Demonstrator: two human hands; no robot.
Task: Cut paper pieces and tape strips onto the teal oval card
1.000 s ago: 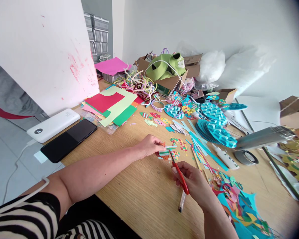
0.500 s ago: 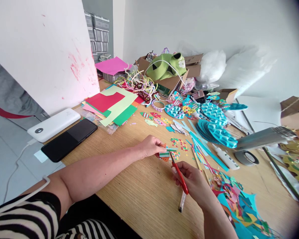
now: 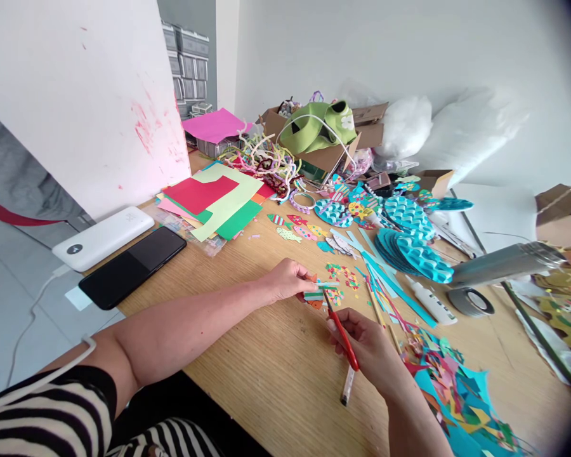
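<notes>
Over the middle of the wooden table, my left hand (image 3: pixel 288 279) pinches an orange paper fish (image 3: pixel 316 304) with green and white stripes across it. My right hand (image 3: pixel 361 343) grips red-handled scissors (image 3: pixel 346 343), their blades touching the striped part of the fish. How far apart the blades are is hard to make out. Tiny coloured paper bits (image 3: pixel 342 275) lie just beyond the fish. A pen (image 3: pixel 347 385) rests on the table beneath my right hand. Several cut paper fish (image 3: pixel 304 233) lie farther back.
Left: a phone (image 3: pixel 133 266), a white power bank (image 3: pixel 103 238) and coloured paper sheets (image 3: pixel 219 197). Right: blue wavy discs (image 3: pixel 409 254), a glue bottle (image 3: pixel 433 303), a tape roll (image 3: pixel 471 301), a metal flask (image 3: pixel 504 265) and paper scraps (image 3: pixel 466 393). Pipe cleaners (image 3: pixel 266 158) and boxes stand behind.
Hardly anything differs. My right hand and the scissors have shifted very slightly, while my left hand stays in place with the paper fish.
</notes>
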